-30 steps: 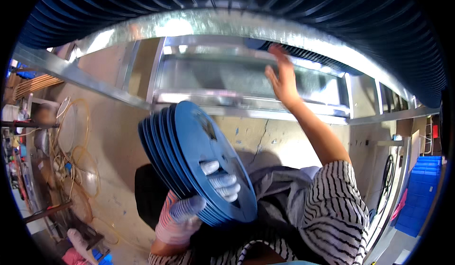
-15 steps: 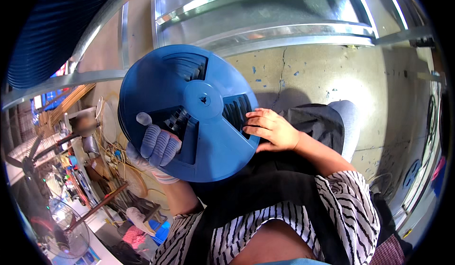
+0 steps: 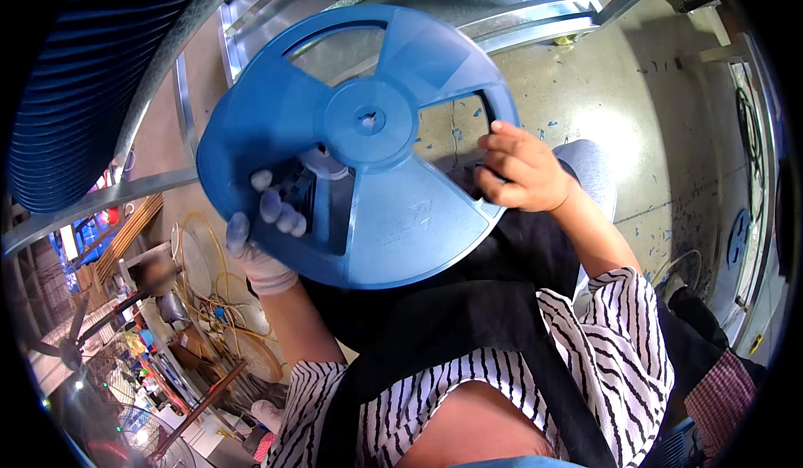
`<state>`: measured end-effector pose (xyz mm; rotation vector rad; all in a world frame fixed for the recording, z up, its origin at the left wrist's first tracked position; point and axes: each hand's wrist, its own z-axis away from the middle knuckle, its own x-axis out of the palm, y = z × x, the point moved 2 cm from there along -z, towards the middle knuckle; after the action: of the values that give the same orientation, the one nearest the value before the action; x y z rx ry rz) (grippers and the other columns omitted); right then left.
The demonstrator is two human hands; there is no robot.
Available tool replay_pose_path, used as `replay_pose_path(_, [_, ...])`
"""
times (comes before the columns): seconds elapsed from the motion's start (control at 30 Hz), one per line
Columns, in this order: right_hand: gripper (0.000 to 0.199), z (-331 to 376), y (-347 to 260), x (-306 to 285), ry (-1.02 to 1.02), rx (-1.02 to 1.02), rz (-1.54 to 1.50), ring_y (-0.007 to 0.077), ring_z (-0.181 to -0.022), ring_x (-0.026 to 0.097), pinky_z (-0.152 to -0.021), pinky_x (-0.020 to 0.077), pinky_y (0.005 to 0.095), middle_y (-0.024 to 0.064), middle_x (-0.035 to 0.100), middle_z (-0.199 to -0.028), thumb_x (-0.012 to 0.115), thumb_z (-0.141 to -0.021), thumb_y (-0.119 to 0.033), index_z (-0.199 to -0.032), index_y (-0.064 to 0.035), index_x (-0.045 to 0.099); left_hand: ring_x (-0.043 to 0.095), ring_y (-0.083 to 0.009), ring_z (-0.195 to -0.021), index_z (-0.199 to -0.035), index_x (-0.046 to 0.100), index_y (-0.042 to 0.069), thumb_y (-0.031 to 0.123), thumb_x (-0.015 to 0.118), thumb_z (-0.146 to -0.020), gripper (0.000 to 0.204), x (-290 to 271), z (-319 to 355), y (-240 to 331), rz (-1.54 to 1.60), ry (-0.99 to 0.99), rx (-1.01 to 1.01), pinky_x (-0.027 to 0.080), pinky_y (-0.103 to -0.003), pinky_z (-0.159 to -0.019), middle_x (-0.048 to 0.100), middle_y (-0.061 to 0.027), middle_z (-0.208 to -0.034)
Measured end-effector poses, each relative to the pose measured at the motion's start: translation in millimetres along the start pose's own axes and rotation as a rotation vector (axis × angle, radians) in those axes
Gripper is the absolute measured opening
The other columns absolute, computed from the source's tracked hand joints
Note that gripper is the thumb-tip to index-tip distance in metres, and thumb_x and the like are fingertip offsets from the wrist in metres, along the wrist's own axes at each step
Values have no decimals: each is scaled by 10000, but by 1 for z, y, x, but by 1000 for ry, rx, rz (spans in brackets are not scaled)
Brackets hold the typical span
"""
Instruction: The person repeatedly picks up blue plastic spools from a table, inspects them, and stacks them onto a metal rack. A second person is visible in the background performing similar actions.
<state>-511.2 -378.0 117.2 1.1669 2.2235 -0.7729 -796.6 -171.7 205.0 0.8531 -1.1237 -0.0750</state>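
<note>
A large round blue plastic reel disc, with a raised hub and wedge-shaped openings, is tilted in front of my body. My left hand, in a pale knitted glove, grips the left side with its fingers through the lower-left opening. More blue plastic shows behind the disc there, partly hidden. My bare right hand has its fingers curled round the right rim, at the edge of another opening. Through that opening the floor is visible.
A tall stack of dark blue discs rises at the upper left beside metal frame rails. Blue chips lie on the concrete floor. At the lower left are a fan and a cluttered bench. Another blue disc stands far right.
The front disc has risen and shifted, now tilted differently. Its right and upper openings, earlier backed by stacked discs, now show floor and frame. My right hand has moved up and right with its rim.
</note>
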Motion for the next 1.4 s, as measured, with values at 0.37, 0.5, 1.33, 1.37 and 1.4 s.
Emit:
replay_pose_path(0.37, [249, 10, 8, -26, 124, 53, 179, 253, -864, 629, -924, 539, 441, 64, 551, -824, 658, -659, -12, -855, -93, 527, 621, -277, -914, -1371, 379, -68, 195, 629, -891, 601, 5, -37, -14, -60, 49, -137, 546, -416, -781, 587, -148, -1064])
replay_pose_path(0.5, [233, 14, 5, -28, 110, 63, 185, 257, -874, 627, -937, 530, 448, 69, 547, -818, 648, -661, -6, -844, -86, 529, 648, -296, -877, -1296, 483, -49, 209, 702, -840, 568, 8, -38, -16, -107, 141, -124, 578, -385, -731, 633, -168, -1040])
replay_pose_path(1.33, [253, 121, 47, 1, 1253, 1559, -1459, 85, -543, 504, -595, 495, 272, -6, 513, -700, 462, -964, -247, -1076, -31, 529, 649, -356, -958, -1277, 469, -77, 182, 677, -812, 571, 6, -9, -24, -414, 431, -189, 568, -439, -834, 633, -226, -1049])
replay_pose_path(1.37, [251, 121, 49, 2, 1272, 1544, -1475, 94, -547, 507, -602, 500, 283, 2, 514, -700, 470, -962, -245, -1068, -25, 530, 652, -356, -957, -1278, 469, -76, 178, 670, -817, 563, 5, -6, -23, -418, 439, -186, 568, -443, -837, 633, -228, -1049])
replay_pose_path(1.4, [250, 122, 50, 3, 1289, 1530, -1490, 102, -551, 511, -609, 505, 294, 10, 515, -700, 478, -961, -243, -1059, -19, 530, 653, -355, -958, -1278, 469, -74, 176, 664, -820, 557, 5, -4, -22, -436, 466, -180, 566, -445, -840, 633, -228, -1053])
